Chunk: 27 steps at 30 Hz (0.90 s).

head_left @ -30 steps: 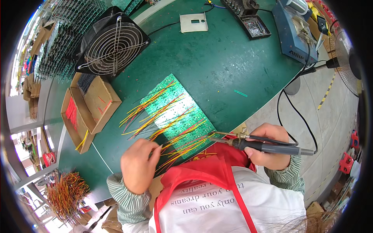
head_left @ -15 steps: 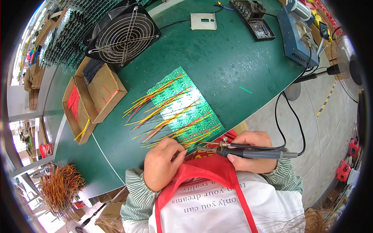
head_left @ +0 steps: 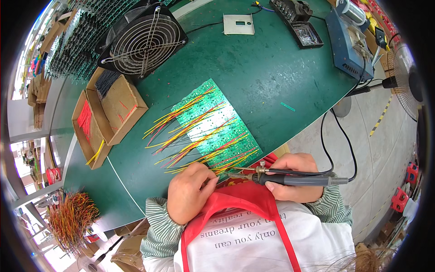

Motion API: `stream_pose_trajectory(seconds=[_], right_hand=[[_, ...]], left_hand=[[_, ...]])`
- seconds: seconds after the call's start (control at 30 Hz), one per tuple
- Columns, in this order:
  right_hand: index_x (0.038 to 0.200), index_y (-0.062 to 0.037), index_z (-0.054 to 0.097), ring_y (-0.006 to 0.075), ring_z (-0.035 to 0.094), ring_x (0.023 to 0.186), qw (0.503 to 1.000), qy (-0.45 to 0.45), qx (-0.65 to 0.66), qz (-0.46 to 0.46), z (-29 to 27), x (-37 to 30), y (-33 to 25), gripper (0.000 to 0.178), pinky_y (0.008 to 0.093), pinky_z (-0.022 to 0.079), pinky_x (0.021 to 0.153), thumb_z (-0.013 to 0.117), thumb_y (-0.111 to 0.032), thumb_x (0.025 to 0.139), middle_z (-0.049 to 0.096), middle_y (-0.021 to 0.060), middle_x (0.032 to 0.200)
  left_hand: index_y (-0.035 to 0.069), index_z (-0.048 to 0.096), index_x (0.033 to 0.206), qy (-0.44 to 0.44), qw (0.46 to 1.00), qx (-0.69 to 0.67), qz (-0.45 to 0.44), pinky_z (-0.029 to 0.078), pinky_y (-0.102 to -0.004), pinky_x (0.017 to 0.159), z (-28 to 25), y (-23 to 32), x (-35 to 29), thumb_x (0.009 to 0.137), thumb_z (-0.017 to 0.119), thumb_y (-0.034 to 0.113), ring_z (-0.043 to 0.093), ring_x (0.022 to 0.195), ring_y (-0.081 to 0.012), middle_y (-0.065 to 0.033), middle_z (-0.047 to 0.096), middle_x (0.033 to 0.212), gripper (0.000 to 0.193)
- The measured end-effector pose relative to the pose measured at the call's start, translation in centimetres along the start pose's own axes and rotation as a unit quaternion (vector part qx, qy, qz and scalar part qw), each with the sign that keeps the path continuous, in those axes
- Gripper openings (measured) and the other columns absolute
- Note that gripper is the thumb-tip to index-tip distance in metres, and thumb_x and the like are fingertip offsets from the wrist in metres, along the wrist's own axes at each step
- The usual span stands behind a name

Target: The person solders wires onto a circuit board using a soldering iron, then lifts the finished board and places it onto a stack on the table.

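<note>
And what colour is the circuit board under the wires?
The circuit board is green, with some white glare; the head view shows it best.

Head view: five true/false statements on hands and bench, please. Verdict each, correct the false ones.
1. The right hand holds a soldering iron. True.
2. The left hand is inside a cardboard tray. False: the left hand is by the near end of the circuit board panel.
3. The wires on the panel are all black. False: the wires are yellow, red and black.
4. The blue soldering station stands toward the right end of the green table. True.
5. Those wires reach past the panel's left edge. True.
</note>
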State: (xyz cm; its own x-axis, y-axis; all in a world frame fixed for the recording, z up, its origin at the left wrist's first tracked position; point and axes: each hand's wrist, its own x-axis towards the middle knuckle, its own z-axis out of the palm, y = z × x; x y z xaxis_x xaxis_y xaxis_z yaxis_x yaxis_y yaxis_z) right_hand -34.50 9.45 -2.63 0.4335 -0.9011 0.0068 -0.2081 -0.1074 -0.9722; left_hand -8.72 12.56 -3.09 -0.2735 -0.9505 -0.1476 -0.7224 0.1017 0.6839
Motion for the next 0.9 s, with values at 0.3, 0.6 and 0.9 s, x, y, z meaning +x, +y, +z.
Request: stream_pose_trajectory(seconds=[0.3, 0.6, 0.9], right_hand=[[0.092, -0.0002, 0.059, 0.0151, 0.061, 0.064, 0.988, 0.084, 0.125, -0.044, 1.0, 0.0, 1.8, 0.022, 0.0261, 0.046, 0.055, 0.072, -0.005, 0.075, 0.064, 0.0103, 0.081], [0.105, -0.0017, 0.054, 0.0246, 0.062, 0.078, 0.981, 0.081, -0.025, -0.173, 2.3, 1.8, 4.9, 0.035, 0.0319, 0.051, 0.065, 0.073, -0.006, 0.077, 0.060, 0.0148, 0.094], [0.106, -0.0029, 0.056, 0.0264, 0.061, 0.082, 0.984, 0.085, -0.072, -0.137, 2.6, 2.5, 3.5, 0.034, 0.0338, 0.051, 0.068, 0.073, -0.008, 0.077, 0.060, 0.0146, 0.096]], left_hand=[[-0.001, 0.063, 0.079, -0.007, 0.998, -0.049, -0.033, 0.048, -0.0296, 0.056, -1.3, 0.2, -0.2, 0.074, 0.070, 0.002, 0.059, 0.063, -0.0193, -0.0092, 0.061, 0.080, 0.009], [0.000, 0.064, 0.081, 0.230, 0.949, 0.192, -0.098, 0.048, -0.0311, 0.061, -15.7, -8.4, 5.4, 0.078, 0.066, 0.007, 0.061, 0.066, -0.0222, -0.0122, 0.062, 0.077, 0.008], [0.008, 0.060, 0.094, 0.172, 0.871, 0.461, 0.008, 0.050, -0.0461, 0.070, -18.1, -17.8, 14.8, 0.079, 0.056, 0.012, 0.061, 0.084, -0.0348, -0.0143, 0.058, 0.095, 0.016]])
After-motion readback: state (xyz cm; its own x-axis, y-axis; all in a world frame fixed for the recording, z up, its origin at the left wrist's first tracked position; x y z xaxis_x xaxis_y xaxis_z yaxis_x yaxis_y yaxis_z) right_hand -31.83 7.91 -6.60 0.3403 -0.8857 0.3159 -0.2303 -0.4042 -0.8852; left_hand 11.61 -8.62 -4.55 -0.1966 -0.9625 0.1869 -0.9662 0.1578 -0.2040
